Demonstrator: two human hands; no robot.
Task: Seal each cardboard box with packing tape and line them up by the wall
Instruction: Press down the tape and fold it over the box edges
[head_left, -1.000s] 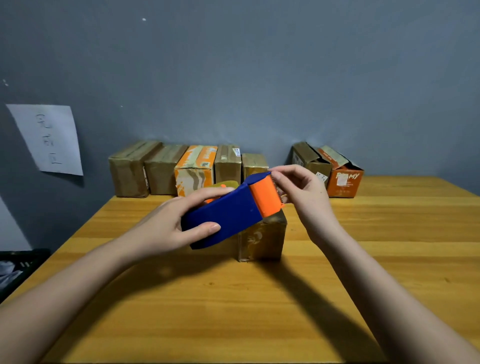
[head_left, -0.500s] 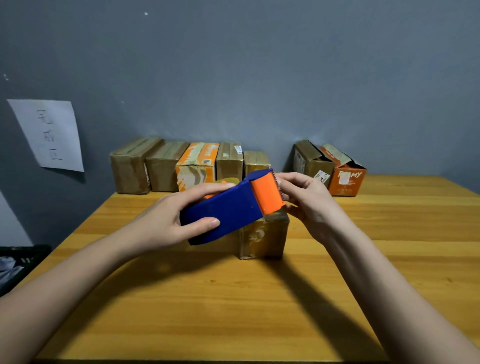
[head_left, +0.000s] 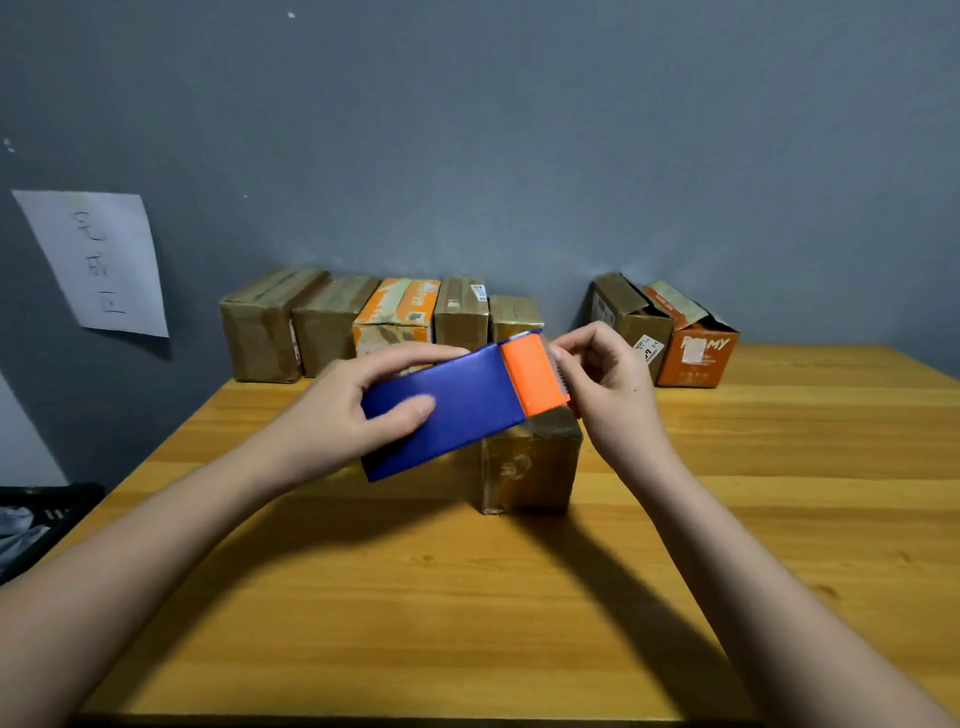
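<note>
Blocky blue-and-orange plastic tape dispenser (head_left: 457, 402) above glossy taped cardboard box (head_left: 530, 462)

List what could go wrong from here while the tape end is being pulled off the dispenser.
1. The right hand pinches at the serrated blade beside the orange head of the tape dispenser; the fingertips could get nicked.
2. The left hand holds the dispenser above the box, and no hand steadies that box, so applying tape may slide it across the table.
3. The tape end is barely visible; it may stick back or tear.
</note>
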